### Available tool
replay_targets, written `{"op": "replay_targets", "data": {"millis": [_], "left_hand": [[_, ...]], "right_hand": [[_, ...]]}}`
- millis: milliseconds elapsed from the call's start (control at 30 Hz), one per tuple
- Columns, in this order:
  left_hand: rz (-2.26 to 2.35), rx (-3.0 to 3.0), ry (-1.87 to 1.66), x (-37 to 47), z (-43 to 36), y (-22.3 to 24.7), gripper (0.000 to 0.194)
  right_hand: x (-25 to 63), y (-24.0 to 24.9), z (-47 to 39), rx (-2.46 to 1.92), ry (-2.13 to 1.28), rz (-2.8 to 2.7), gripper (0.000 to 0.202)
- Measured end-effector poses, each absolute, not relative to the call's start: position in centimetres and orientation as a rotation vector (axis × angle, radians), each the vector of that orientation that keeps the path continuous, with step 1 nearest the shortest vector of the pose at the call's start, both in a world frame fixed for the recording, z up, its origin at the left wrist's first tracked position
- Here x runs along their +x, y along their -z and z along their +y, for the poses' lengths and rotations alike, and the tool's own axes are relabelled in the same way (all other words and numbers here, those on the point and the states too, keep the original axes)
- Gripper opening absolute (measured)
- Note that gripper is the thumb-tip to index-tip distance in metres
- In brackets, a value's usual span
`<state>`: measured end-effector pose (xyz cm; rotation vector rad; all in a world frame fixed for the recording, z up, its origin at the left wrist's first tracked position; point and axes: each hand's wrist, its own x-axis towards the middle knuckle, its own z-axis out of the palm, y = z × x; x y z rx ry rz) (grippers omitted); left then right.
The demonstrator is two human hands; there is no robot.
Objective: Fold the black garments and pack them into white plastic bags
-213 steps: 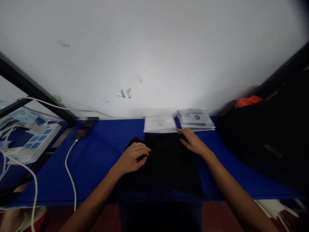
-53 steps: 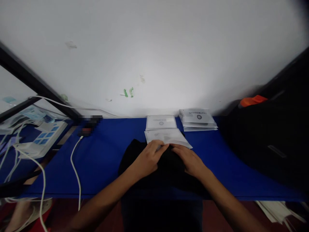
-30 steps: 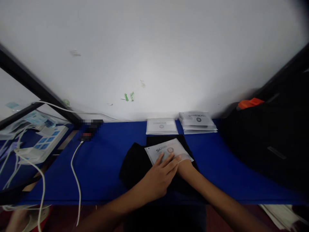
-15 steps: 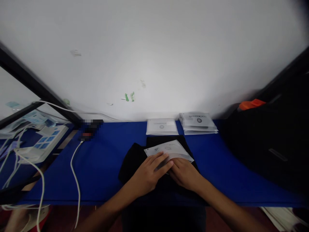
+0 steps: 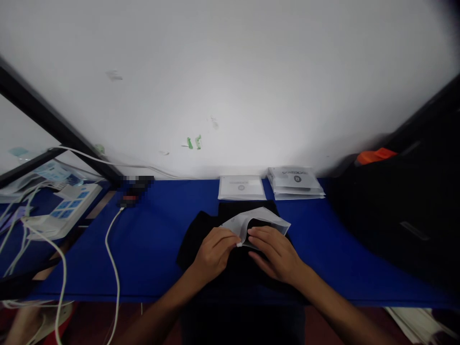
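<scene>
In the lower centre of the frame, a translucent white plastic pouch with dark print (image 5: 264, 215) lies over a dark black cloth (image 5: 199, 239), its mouth gaping toward the bottom of the frame. The left hand (image 5: 214, 254) has thumb and fingertips pinched together on the pouch's near left corner. The right hand (image 5: 278, 251) is at the mouth, thumb spread away from the fingers; whether its fingertips press on the plastic I cannot tell. Above them, against the wall at centre, a flat white printed packet (image 5: 241, 187) lies on the blue-covered table (image 5: 154, 249), just left of a stack of similar translucent packets (image 5: 296, 184).
</scene>
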<state>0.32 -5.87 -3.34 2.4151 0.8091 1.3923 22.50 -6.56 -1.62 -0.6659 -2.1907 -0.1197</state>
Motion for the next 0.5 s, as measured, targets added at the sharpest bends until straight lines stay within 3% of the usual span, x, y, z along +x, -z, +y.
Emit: {"op": "replay_targets", "data": {"millis": [233, 500], "left_hand": [[0.751, 2.338, -1.469, 1.4, -6.2, 3.1, 0.020], [0.778, 2.286, -1.595, 1.7, -6.5, 2.9, 0.019]], "right_hand": [[20.9, 1.0, -6.3, -0.590, 0.286, -2.140, 0.011], [22.1, 1.7, -5.4, -0.656, 0.346, -2.203, 0.018]]}}
